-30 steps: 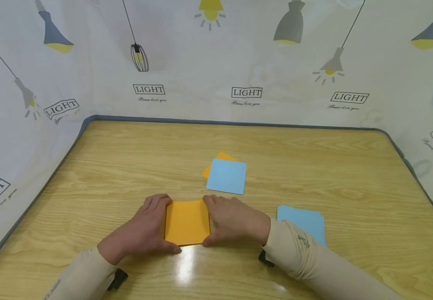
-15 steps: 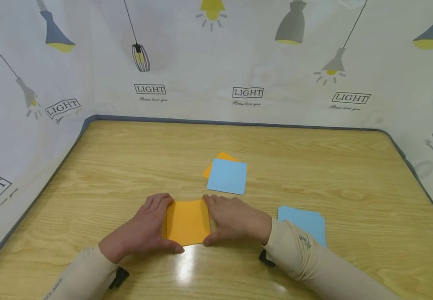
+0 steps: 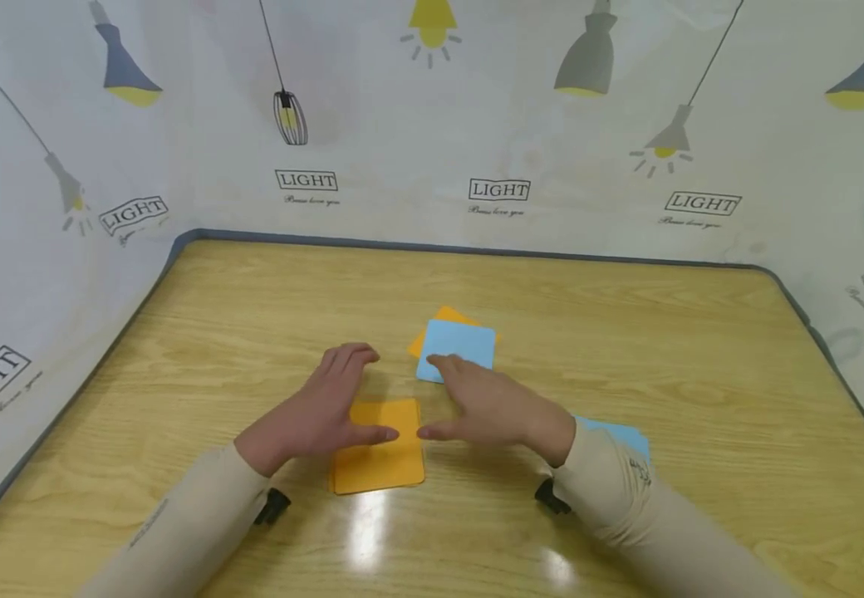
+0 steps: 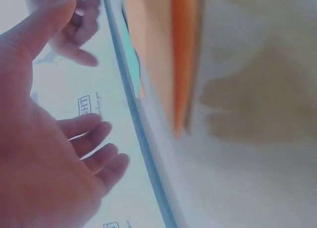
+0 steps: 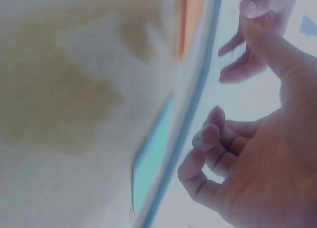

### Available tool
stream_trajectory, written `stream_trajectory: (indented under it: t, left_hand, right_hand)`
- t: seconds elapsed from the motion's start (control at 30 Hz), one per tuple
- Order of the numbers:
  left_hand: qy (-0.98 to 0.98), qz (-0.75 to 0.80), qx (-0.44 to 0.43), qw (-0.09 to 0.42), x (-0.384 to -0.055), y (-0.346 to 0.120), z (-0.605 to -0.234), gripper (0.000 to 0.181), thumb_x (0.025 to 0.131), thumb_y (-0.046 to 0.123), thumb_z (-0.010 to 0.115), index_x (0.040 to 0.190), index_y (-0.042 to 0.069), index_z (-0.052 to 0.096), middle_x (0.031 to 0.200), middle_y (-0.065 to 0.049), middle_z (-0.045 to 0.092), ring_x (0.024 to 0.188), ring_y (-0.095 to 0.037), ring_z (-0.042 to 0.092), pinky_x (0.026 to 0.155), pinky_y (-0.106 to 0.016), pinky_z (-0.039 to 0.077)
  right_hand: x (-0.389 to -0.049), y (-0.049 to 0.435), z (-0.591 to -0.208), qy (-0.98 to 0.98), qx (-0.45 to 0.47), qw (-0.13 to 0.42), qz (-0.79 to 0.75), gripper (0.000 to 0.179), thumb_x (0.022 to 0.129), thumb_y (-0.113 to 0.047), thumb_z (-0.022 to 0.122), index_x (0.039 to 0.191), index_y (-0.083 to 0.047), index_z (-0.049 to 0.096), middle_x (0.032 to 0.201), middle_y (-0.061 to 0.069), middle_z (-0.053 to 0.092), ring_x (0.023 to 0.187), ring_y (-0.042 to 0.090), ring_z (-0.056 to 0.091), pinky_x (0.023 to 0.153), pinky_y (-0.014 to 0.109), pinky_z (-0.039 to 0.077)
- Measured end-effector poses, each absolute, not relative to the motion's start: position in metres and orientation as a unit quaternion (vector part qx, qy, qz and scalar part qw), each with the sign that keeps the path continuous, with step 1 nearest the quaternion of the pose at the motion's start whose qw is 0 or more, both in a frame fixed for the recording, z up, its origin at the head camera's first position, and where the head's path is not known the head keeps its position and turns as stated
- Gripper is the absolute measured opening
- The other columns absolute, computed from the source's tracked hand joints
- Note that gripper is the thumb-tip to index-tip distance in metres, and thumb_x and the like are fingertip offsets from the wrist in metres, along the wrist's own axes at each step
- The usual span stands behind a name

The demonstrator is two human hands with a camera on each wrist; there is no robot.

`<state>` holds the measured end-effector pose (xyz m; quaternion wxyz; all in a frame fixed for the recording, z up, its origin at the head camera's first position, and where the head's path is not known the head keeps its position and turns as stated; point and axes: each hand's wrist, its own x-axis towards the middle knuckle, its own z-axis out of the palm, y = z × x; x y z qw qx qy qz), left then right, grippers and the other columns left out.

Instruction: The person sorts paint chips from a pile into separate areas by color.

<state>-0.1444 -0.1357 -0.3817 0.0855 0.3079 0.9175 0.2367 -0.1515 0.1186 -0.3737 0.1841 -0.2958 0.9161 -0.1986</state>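
A stack of square orange cards (image 3: 383, 467) lies on the table in front of the person, its edges slightly uneven. Over its left side hovers the left hand (image 3: 320, 417), thumb out and fingers loosely bent, holding nothing. The right hand (image 3: 503, 407) is raised at the stack's right, also without anything in it; its fingers partly cover a single-looking blue square card (image 3: 465, 339). In the left wrist view the orange stack (image 4: 153, 54) stands apart from the left hand (image 4: 54, 153). The right wrist view shows the right hand (image 5: 267, 163) with bent fingers, off the table.
Under the blue card an orange card (image 3: 447, 314) shows its corners. A pile of blue cards (image 3: 630, 437) sits at the right, partly hidden by the right sleeve (image 3: 611, 469). A lamp-printed curtain (image 3: 395, 149) surrounds the wooden table (image 3: 252, 291).
Both hands have let go of the orange stack, whose sides they held, and have risen away from it. The stack, no longer bowed, lies flat. The head view has shifted slightly.
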Motion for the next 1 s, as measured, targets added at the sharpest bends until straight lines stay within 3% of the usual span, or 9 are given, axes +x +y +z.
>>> stream_trajectory:
  t: [0.23, 0.4, 0.6, 1.0]
  left_hand:
    - [0.916, 0.212, 0.325, 0.100, -0.183, -0.103, -0.373, 0.103, 0.080, 0.049, 0.078, 0.148, -0.005, 0.024, 0.153, -0.020, 0.021, 0.138, -0.036, 0.019, 0.110, -0.050, 0.026]
    - [0.921, 0.164, 0.329, 0.129, -0.204, -0.076, -0.373, 0.105, 0.080, 0.051, 0.078, 0.150, -0.003, 0.022, 0.153, -0.018, 0.022, 0.138, -0.035, 0.019, 0.112, -0.047, 0.023]
    - [0.930, 0.113, 0.322, 0.134, -0.219, -0.062, -0.376, 0.106, 0.076, 0.052, 0.080, 0.148, -0.005, 0.026, 0.149, -0.020, 0.028, 0.133, -0.036, 0.027, 0.108, -0.047, 0.030]
    - [0.925, 0.089, 0.318, 0.190, -0.244, -0.062, -0.385, 0.111, 0.075, 0.053, 0.081, 0.151, -0.002, 0.023, 0.153, -0.018, 0.025, 0.136, -0.033, 0.023, 0.111, -0.043, 0.025]
  right_hand:
    - [-0.176, 0.154, -0.359, 0.951, -0.220, 0.146, -0.161, 0.099, 0.085, -0.053, 0.072, 0.151, 0.004, 0.025, 0.145, 0.024, 0.038, 0.127, 0.036, 0.045, 0.101, 0.048, 0.040]
    - [-0.187, 0.168, -0.364, 0.965, -0.187, 0.152, -0.105, 0.102, 0.082, -0.055, 0.074, 0.148, 0.007, 0.028, 0.138, 0.027, 0.041, 0.120, 0.038, 0.048, 0.094, 0.050, 0.045]
    - [-0.194, 0.171, -0.373, 0.965, -0.182, 0.174, -0.077, 0.102, 0.081, -0.055, 0.075, 0.146, 0.009, 0.031, 0.139, 0.028, 0.040, 0.123, 0.039, 0.046, 0.095, 0.051, 0.044]
    - [-0.205, 0.171, -0.386, 0.956, -0.179, 0.207, -0.104, 0.106, 0.078, -0.056, 0.076, 0.148, 0.008, 0.028, 0.139, 0.027, 0.040, 0.121, 0.036, 0.048, 0.097, 0.049, 0.043]
